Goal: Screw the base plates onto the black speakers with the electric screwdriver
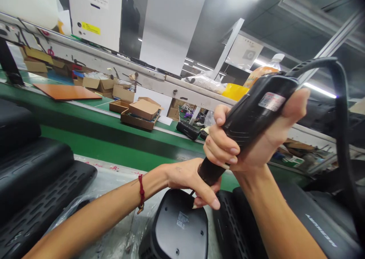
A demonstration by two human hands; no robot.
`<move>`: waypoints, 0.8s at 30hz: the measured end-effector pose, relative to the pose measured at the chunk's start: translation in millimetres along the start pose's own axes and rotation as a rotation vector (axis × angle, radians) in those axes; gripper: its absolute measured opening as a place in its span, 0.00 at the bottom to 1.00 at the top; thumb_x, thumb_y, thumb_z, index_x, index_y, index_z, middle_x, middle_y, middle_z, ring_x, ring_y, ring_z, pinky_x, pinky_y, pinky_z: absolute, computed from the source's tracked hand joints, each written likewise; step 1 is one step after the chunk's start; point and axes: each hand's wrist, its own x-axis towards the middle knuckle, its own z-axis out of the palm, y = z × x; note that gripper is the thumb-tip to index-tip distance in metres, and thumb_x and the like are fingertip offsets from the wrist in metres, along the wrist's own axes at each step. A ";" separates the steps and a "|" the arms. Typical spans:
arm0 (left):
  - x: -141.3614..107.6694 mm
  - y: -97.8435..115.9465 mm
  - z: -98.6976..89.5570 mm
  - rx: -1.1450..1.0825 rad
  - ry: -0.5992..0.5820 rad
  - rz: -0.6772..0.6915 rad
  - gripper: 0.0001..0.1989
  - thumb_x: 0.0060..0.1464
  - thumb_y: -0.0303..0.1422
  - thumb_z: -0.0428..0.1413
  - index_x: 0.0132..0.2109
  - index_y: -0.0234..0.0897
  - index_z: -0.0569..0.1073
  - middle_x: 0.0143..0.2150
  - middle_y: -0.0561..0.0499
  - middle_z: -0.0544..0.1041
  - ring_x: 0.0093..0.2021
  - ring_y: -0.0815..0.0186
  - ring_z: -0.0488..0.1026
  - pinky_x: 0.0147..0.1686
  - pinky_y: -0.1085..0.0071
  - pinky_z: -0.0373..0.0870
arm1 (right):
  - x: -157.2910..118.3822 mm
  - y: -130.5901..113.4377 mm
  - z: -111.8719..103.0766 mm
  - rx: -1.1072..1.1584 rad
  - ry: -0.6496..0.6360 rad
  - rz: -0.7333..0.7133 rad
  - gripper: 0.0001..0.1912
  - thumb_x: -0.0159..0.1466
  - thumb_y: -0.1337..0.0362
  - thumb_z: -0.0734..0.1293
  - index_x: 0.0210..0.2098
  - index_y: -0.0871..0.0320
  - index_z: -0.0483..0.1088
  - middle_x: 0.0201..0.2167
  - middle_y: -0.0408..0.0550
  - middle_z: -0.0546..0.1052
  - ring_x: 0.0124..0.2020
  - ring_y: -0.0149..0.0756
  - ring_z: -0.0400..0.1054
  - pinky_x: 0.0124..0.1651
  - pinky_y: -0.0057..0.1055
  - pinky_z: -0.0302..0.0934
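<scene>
My right hand [256,137] is wrapped round the body of a black electric screwdriver [253,107], which tilts down to the left and has a pale label and a thick cable at its top. Around its nose curls my left hand [191,179], thumb stretched along the front and fingertips close to the thin bit. Below the bit stands a black plastic housing [179,228] with its flat face up. That face carries a small printed label and screw holes near the corners. The bit meets the housing's far edge; the exact contact point is hidden by my left fingers.
Black perforated housings [48,198] stand at the left, and more black housings [313,221] at the right. Behind runs a green conveyor [114,145], with open cardboard boxes [142,112] and an orange board [67,92] beyond. The cable [342,130] loops down on the right.
</scene>
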 end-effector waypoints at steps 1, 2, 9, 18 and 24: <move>-1.8 -0.6 1.0 0.011 0.026 0.004 0.21 0.43 0.35 0.72 0.19 0.35 0.68 0.15 0.56 0.70 0.17 0.73 0.65 0.20 0.74 0.62 | -1.1 0.2 -3.9 -0.015 -0.037 -0.003 0.38 0.59 0.30 0.65 0.44 0.62 0.67 0.21 0.41 0.64 0.20 0.28 0.62 0.25 0.27 0.63; -3.7 -1.4 2.2 0.026 0.056 0.009 0.20 0.44 0.34 0.72 0.20 0.34 0.69 0.16 0.56 0.70 0.18 0.73 0.65 0.21 0.75 0.62 | -2.0 -0.2 -6.9 -0.022 -0.051 -0.006 0.38 0.59 0.30 0.65 0.44 0.62 0.66 0.22 0.42 0.65 0.20 0.29 0.63 0.26 0.27 0.64; -8.7 -3.9 6.1 0.165 0.204 0.024 0.19 0.50 0.37 0.68 0.21 0.34 0.69 0.17 0.58 0.70 0.20 0.74 0.66 0.26 0.75 0.62 | -0.1 -7.9 1.4 -0.100 -0.014 0.060 0.38 0.57 0.31 0.67 0.43 0.61 0.65 0.22 0.42 0.65 0.22 0.29 0.64 0.27 0.28 0.64; -66.3 -15.2 37.2 0.474 0.515 -0.076 0.43 0.34 0.34 0.73 0.61 0.43 0.71 0.61 0.49 0.74 0.61 0.52 0.69 0.63 0.62 0.63 | -1.5 -7.5 28.7 -0.054 0.310 0.130 0.43 0.56 0.24 0.60 0.40 0.62 0.67 0.20 0.43 0.61 0.27 0.28 0.63 0.31 0.27 0.65; -89.7 -53.0 62.6 0.370 0.880 -0.281 0.33 0.44 0.38 0.66 0.60 0.46 0.72 0.61 0.50 0.73 0.60 0.50 0.69 0.62 0.57 0.65 | -2.6 -4.5 27.3 -0.025 0.229 0.110 0.37 0.63 0.30 0.58 0.38 0.62 0.66 0.21 0.42 0.64 0.23 0.26 0.64 0.30 0.26 0.65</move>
